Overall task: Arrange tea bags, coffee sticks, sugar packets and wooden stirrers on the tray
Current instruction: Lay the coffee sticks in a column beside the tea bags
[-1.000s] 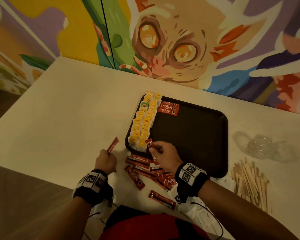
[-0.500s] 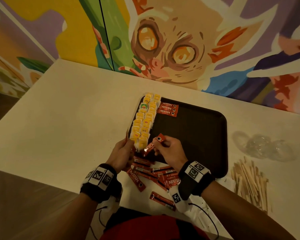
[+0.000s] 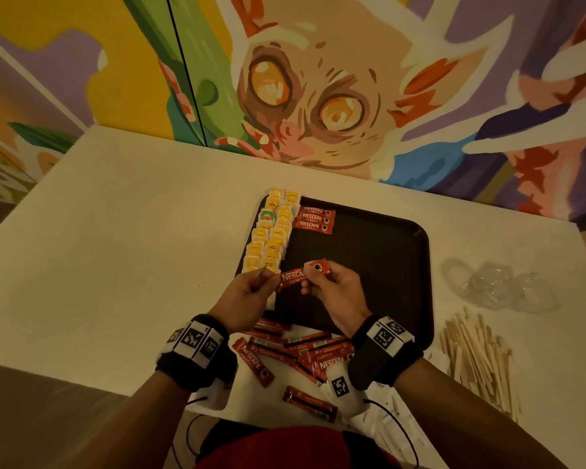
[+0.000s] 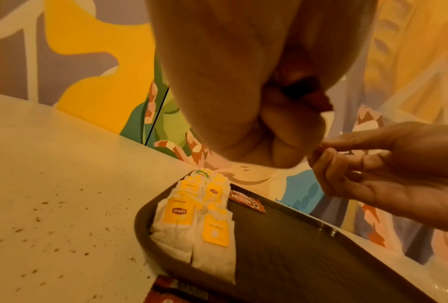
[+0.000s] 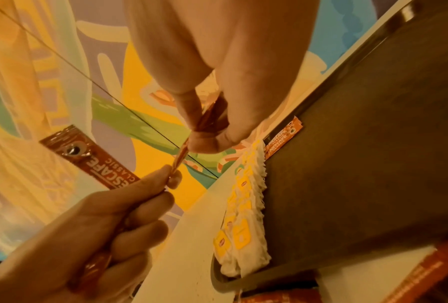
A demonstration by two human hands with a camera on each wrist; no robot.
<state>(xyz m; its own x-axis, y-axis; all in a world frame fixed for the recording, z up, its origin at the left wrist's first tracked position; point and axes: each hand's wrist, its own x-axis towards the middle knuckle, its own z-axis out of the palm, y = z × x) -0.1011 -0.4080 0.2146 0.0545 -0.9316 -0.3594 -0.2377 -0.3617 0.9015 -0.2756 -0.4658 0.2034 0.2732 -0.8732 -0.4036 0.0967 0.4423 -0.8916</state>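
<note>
Both hands pinching coffee sticks above tray's near-left corner.
Right hand (image 3: 332,292) pinches one stick (image 3: 300,277); right wrist view alone shows left hand (image 3: 247,299) gripping a second stick (image 5: 87,157) over tray (image 3: 386,265).

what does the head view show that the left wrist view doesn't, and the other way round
Only the head view shows the wooden stirrers, the clear plastic wrap and the held coffee stick's label. Only the left wrist view shows dark specks on the table beside the tray. Both show the tea bags, the three placed coffee sticks, and the left hand meeting the right hand.
</note>
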